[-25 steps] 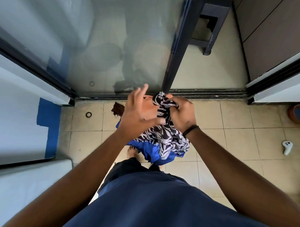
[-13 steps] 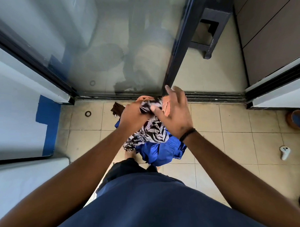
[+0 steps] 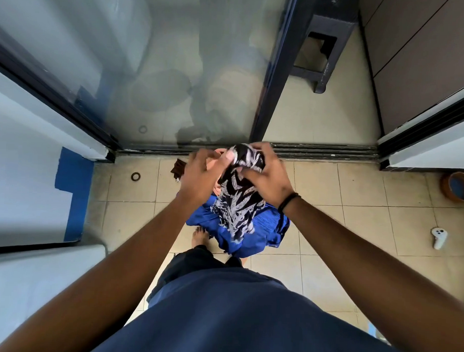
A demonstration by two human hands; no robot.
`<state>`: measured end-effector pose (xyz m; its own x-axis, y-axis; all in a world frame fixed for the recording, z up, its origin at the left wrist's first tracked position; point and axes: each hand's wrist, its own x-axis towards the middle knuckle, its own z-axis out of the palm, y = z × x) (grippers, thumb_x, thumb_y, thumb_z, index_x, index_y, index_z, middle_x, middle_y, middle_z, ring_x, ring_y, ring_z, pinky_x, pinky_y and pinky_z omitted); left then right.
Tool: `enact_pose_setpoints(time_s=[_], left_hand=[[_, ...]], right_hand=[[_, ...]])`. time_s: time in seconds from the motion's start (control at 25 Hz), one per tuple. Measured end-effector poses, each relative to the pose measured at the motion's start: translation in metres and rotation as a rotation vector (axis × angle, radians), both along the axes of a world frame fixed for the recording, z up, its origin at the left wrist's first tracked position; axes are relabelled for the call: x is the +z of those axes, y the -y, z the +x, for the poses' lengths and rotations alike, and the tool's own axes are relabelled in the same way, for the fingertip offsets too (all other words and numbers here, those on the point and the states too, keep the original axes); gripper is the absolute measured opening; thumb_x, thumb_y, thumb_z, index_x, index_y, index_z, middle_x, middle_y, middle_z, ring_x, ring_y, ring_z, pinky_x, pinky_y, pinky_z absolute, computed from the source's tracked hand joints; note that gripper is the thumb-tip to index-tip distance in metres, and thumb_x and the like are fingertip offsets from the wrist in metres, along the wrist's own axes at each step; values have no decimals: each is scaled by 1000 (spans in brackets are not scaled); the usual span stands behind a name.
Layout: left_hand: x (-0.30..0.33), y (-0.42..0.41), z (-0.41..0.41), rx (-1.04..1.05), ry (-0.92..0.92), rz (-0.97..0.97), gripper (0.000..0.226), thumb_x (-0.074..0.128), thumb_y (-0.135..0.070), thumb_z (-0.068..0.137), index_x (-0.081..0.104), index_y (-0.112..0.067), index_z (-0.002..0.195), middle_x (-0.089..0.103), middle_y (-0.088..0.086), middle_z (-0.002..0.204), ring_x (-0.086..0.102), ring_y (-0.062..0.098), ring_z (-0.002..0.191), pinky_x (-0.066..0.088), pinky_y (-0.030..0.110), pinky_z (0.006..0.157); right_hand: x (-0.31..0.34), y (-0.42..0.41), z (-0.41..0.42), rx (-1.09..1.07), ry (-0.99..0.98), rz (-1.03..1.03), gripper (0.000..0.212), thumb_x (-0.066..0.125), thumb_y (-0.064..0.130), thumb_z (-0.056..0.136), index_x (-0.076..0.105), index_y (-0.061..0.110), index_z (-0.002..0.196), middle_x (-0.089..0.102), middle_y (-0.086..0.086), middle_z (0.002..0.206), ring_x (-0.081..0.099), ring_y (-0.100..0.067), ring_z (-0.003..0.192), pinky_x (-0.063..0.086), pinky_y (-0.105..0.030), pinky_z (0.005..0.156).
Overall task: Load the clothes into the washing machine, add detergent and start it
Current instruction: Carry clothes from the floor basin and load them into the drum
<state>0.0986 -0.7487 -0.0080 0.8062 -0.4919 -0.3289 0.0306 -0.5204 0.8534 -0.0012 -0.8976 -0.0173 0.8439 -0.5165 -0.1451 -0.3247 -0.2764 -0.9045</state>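
Observation:
A black-and-white patterned garment (image 3: 238,199) hangs in front of me, bunched at its top. My right hand (image 3: 267,177) grips that bunched top, fingers curled round the cloth. My left hand (image 3: 202,177) is beside it, its thumb and fingers pinching the cloth's upper edge. Below lies a blue garment (image 3: 260,232) on the floor, with a peach-coloured piece (image 3: 216,163) showing behind my hands and a small dark brown piece (image 3: 178,169) to the left. The white surface at lower left (image 3: 35,282) may be the washing machine; I cannot tell.
A glass sliding door (image 3: 160,76) and its track (image 3: 323,151) run across ahead. A dark stool (image 3: 323,44) stands beyond it. A white controller (image 3: 438,237) lies on the tiles at right, a brown bowl (image 3: 458,186) at far right, a small ring (image 3: 135,176) at left.
My hands have gone on gathering the patterned garment: the right hand now grips the bunched top where the left did, and the cloth hangs more to the right.

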Motion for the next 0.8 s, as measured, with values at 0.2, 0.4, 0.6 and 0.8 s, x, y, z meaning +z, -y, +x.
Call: enact_pose_setpoints(time_s=[0.2, 0.4, 0.6, 0.8], left_hand=[[1, -2, -18, -684, 620, 33, 124, 84, -70, 56, 25, -35, 159, 9, -4, 171, 16, 16, 156, 19, 47, 125], [-6, -4, -18, -448, 555, -23, 80, 79, -44, 61, 54, -31, 135, 66, -9, 123, 63, 12, 113, 56, 37, 91], [-17, 4, 1, 137, -239, -50, 60, 78, -53, 61, 70, -25, 113, 77, -5, 101, 74, 17, 96, 58, 41, 92], [-4, 23, 3, 113, -799, -5, 59, 45, -72, 93, 74, -21, 104, 79, 4, 93, 76, 18, 84, 58, 31, 72]], right_hand=[[-9, 14, 1, -153, -257, 1024, 62, 66, 52, 84, 64, 6, 124, 69, -20, 119, 67, -37, 111, 51, -53, 101], [-6, 19, 1, -27, -431, 681, 58, 44, 64, 97, 66, 16, 122, 72, -10, 117, 69, -23, 101, 57, -39, 87], [-3, 13, -17, 213, -76, -181, 98, 57, 81, 76, 32, 28, 154, 36, -6, 155, 34, -22, 144, 31, -47, 119], [-1, -8, -17, 533, -54, -637, 118, 77, 69, 62, 22, 27, 157, 22, -14, 162, 25, -33, 148, 29, -47, 120]])
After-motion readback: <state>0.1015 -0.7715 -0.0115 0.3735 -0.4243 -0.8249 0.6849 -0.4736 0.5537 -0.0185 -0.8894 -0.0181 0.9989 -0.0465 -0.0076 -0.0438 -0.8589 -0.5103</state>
